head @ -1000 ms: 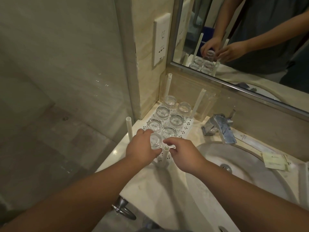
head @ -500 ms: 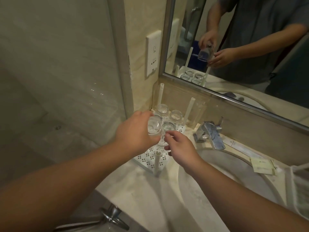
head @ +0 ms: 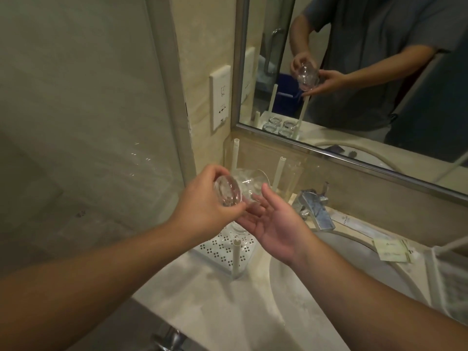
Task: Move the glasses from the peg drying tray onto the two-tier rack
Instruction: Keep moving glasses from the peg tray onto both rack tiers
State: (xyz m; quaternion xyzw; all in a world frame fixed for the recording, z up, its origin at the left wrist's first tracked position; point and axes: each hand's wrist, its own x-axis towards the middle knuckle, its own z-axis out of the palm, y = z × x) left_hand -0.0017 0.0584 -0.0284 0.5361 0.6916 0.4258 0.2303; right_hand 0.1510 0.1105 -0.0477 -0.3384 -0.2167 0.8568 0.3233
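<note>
Head view: a clear glass (head: pixel 229 190), tipped on its side, is pinched in the left hand (head: pixel 202 206) above the peg drying tray (head: pixel 222 249). The right hand (head: pixel 273 224) waits open-palmed just beneath. Likely mid-transfer; next, carry it rightward to the rack (head: pixel 448 279).

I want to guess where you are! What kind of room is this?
Most likely a bathroom, maybe a hotel's: a round pale sink with a shiny chrome tap, a big wall mirror above the marble counter.
</note>
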